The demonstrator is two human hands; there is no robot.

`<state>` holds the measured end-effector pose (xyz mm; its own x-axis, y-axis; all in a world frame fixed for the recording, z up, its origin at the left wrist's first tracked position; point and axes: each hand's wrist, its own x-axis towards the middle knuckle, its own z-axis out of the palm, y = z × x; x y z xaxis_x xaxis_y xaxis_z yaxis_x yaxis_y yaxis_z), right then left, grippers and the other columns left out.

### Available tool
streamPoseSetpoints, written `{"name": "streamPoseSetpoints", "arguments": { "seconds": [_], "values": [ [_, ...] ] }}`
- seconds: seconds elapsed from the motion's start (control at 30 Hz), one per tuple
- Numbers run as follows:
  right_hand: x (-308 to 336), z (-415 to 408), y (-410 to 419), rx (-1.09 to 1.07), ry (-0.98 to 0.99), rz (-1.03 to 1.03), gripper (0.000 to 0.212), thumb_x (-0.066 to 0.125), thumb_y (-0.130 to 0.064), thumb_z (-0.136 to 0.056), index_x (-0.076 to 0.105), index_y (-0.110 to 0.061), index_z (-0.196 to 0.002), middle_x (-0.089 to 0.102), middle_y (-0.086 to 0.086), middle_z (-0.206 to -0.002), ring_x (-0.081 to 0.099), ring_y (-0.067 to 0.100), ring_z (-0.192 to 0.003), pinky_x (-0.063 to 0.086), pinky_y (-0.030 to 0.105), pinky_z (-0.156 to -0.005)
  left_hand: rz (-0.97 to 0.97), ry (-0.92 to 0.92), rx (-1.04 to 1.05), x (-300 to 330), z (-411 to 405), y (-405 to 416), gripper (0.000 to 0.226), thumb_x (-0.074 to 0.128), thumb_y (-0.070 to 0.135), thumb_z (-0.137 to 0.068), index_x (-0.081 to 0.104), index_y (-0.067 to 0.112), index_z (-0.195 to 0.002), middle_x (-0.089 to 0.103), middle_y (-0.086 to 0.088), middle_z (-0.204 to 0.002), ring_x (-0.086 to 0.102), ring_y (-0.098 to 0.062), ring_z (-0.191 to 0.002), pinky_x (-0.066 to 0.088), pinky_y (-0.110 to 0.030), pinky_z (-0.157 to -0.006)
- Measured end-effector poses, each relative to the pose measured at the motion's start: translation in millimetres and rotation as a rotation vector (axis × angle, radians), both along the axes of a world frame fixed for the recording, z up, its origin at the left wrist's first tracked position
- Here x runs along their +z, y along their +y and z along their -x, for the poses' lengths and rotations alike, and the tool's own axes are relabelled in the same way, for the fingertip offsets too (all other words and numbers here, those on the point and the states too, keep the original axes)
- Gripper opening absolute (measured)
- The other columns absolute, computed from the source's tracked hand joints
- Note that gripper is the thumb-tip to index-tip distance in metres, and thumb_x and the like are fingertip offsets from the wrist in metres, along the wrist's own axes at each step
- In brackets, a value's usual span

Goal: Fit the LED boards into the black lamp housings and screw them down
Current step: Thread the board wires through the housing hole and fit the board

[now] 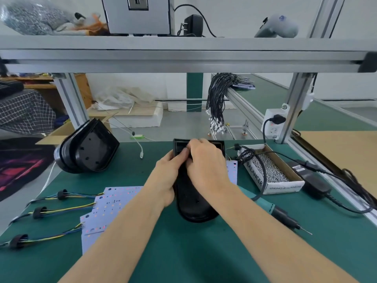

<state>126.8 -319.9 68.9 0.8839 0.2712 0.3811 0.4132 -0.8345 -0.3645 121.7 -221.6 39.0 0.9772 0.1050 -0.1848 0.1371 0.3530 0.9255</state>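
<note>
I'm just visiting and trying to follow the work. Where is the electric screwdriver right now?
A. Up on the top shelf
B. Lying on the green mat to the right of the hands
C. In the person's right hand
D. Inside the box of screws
B: the electric screwdriver lies on the green mat, to the right of the black housing that both hands are working on; neither hand touches it.

tabletop: green mat
left: LED boards, stacked housings
centre: black housing
right: screw box, screwdriver, power adapter
</note>
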Motion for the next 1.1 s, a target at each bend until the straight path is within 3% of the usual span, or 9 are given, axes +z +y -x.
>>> {"name": "streamPoseSetpoints", "arguments": {
  "seconds": [0.13, 0.27, 0.4, 0.5, 0.6, 0.7, 0.8, 0.9, 1.1],
  "values": [
    [-12.8, 12.7, -16.2, 0.273, 0.168, -0.179, 0.069, 0.074, -0.015, -0.074, 0.038, -0.023, -0.133, 0.041, -0.003, -0.135, 0.052, 0.02, -0.112, 0.041, 0.035, -0.092, 0.16, 0.113, 0.145, -3.9, -8.9, 17.5, 0.01, 0.058, 0.016, -0.095, 0.062, 0.009, -0.1, 0.068, -0.013, -0.089, 0.065, -0.025, -0.073, 0.055, -0.037, -0.068],
    [-43.1, 22.9, -66.7, 0.185, 0.157, 0.017, 0.044, 0.068, -0.029, -0.083, 0.045, -0.033, -0.12, 0.044, -0.017, -0.116, 0.052, 0.012, -0.1, 0.043, 0.032, -0.083, 0.274, 0.19, 0.221, -6.9, -13.1, 43.3, 0.023, 0.059, 0.021, -0.095, 0.059, 0.012, -0.116, 0.069, -0.012, -0.096, 0.065, -0.026, -0.076, 0.054, -0.035, -0.057],
    [-53.9, 16.8, -85.9, 0.147, 0.167, 0.196, 0.017, 0.055, -0.032, -0.094, 0.058, -0.021, -0.107, 0.062, -0.006, -0.098, 0.056, 0.024, -0.092, 0.041, 0.034, -0.077, 0.3, 0.174, 0.273, -9.1, -12.5, 43.8, 0.022, 0.061, 0.02, -0.094, 0.058, 0.015, -0.115, 0.071, -0.007, -0.085, 0.066, -0.023, -0.07, 0.054, -0.034, -0.06],
    [-44.4, 10.8, -89.3, 0.205, 0.219, 0.051, 0.018, 0.051, -0.032, -0.097, 0.061, -0.019, -0.105, 0.065, 0.002, -0.076, 0.058, 0.025, -0.076, 0.045, 0.034, -0.072, 0.225, 0.084, 0.345, -8.5, -9.9, 39.0, 0.022, 0.064, 0.015, -0.092, 0.061, 0.016, -0.114, 0.072, -0.004, -0.089, 0.067, -0.02, -0.069, 0.058, -0.034, -0.065],
    [-16.3, 4.6, -82.2, 0.201, 0.089, -0.154, 0.018, 0.051, -0.038, -0.095, 0.054, -0.029, -0.111, 0.057, -0.01, -0.068, 0.054, 0.008, -0.065, 0.038, 0.028, -0.065, -0.041, -0.054, 0.39, -5.4, -3.9, 27.0, 0.006, 0.064, 0.016, -0.091, 0.068, 0.02, -0.088, 0.072, -0.003, -0.085, 0.064, -0.021, -0.076, 0.056, -0.037, -0.074],
    [-0.4, -3.4, -49.1, 0.065, -0.184, 0.108, 0.013, 0.041, -0.038, -0.099, 0.045, -0.027, -0.094, 0.059, -0.008, -0.084, 0.059, 0.024, -0.078, 0.031, 0.035, -0.062, -0.084, -0.19, 0.309, 3.5, 3.7, -1.8, 0.013, 0.066, 0.015, -0.089, 0.072, 0.021, -0.079, 0.072, -0.004, -0.082, 0.063, -0.019, -0.075, 0.055, -0.036, -0.076],
    [-4.2, -9.9, -17.8, 0.035, -0.226, 0.3, 0.016, 0.04, -0.023, -0.099, 0.05, -0.016, -0.108, 0.062, 0.004, -0.106, 0.062, 0.032, -0.095, 0.032, 0.034, -0.063, -0.051, -0.193, 0.282, 10.7, 1.8, -15.7, 0.013, 0.069, 0.01, -0.086, 0.072, 0.018, -0.076, 0.073, -0.003, -0.075, 0.065, -0.02, -0.072, 0.055, -0.036, -0.073],
    [-12.4, -11.8, -28.5, 0.179, -0.122, 0.087, 0.018, 0.053, -0.029, -0.094, 0.048, -0.02, -0.109, 0.061, -0.001, -0.102, 0.06, 0.03, -0.094, 0.041, 0.036, -0.07, 0.066, -0.076, 0.4, 16.0, -8.2, 4.8, 0.01, 0.069, 0.005, -0.083, 0.068, 0.014, -0.082, 0.071, -0.003, -0.066, 0.065, -0.021, -0.06, 0.057, -0.031, -0.059],
    [-25.4, -9.2, -81.4, 0.287, 0.123, -0.19, 0.016, 0.06, -0.024, -0.094, 0.051, -0.029, -0.082, 0.055, -0.014, -0.064, 0.05, 0.006, -0.065, 0.038, 0.031, -0.065, 0.175, -0.026, 0.545, 12.4, -11.7, 44.1, 0.011, 0.068, 0.009, -0.087, 0.065, 0.018, -0.081, 0.068, -0.005, -0.078, 0.063, -0.021, -0.067, 0.056, -0.033, -0.067]
  ]
}}
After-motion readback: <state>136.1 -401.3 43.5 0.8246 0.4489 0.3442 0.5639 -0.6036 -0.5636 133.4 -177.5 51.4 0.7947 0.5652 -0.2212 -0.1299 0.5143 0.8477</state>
